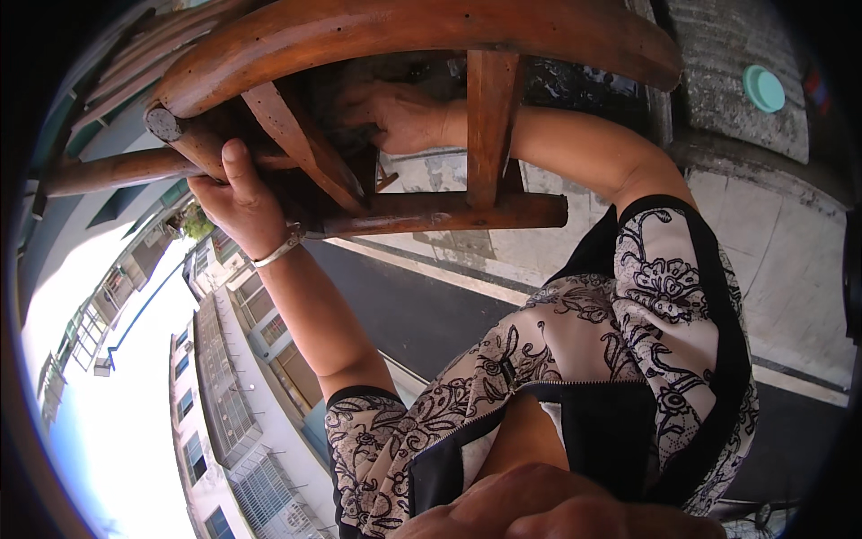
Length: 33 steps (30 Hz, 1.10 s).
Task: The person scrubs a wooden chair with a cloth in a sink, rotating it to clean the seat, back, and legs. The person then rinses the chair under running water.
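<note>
A brown wooden chair frame (417,34) fills the top of the view, its thick curved rail joined to a straight lower rail (444,213) by slanting slats. My left hand (246,202), with a metal bracelet at the wrist, grips the frame near its left corner, thumb raised along a round post (202,149). Behind an upright slat (493,128) passes my right forearm. My right hand (404,120) is inside the dark space beyond the frame; its fingers are blurred and in shadow, so what they touch cannot be told. A dark, glossy surface (582,84) shows beside the forearm.
A round turquoise object (764,88) lies on a rough grey slab (727,60) at the upper right. Below are pale paving (741,242) and a dark road strip (411,290). More wooden rails (121,168) extend left; buildings (222,377) stand beyond.
</note>
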Each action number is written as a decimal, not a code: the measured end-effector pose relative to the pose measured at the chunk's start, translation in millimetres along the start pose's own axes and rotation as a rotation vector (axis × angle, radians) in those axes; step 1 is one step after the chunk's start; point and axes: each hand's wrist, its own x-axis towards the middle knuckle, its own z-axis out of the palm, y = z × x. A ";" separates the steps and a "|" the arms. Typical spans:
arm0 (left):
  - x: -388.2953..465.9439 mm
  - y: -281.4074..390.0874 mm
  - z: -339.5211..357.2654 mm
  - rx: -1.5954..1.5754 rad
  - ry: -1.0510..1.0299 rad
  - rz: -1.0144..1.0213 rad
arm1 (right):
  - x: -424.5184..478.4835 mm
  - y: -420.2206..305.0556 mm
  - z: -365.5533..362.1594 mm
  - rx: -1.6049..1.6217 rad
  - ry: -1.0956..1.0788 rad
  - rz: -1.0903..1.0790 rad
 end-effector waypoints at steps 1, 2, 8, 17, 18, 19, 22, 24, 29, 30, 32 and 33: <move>0.2 1.1 0.1 0.037 0.005 -0.005 | -5.0 -3.6 -4.3 -0.003 -0.050 -0.053; 0.3 1.3 -0.2 0.073 0.009 -0.010 | -5.9 -4.6 -12.3 -0.025 -0.092 -0.123; -11.2 -2.0 -8.8 0.131 0.002 0.016 | 22.8 32.3 -33.6 -0.019 0.045 0.205; -10.4 5.3 0.9 0.055 0.019 -0.025 | 63.3 83.1 -14.8 -0.209 0.194 0.351; -10.0 6.6 -0.2 0.095 0.020 -0.039 | 63.1 80.3 -10.7 -0.218 0.187 0.347; -9.6 7.9 -0.7 0.135 0.020 -0.052 | 60.5 75.4 -3.4 -0.215 0.173 0.350; -5.8 2.5 -0.2 0.137 0.056 -0.040 | 58.9 73.0 -2.5 -0.222 0.165 0.367; -5.6 -0.2 -2.3 0.182 0.071 -0.042 | 56.8 74.0 -5.2 -0.228 0.168 0.380; -3.7 6.0 -4.3 0.115 -0.001 -0.028 | 57.6 84.7 -12.8 -0.243 0.201 0.401; -4.7 5.7 -2.2 0.081 0.004 -0.026 | 59.6 88.0 -13.1 -0.247 0.209 0.408; -4.7 4.7 0.8 0.040 0.010 -0.011 | 61.4 93.5 -13.0 -0.253 0.222 0.408; -5.6 5.7 1.0 0.059 0.009 -0.026 | 61.8 93.0 -12.9 -0.257 0.219 0.408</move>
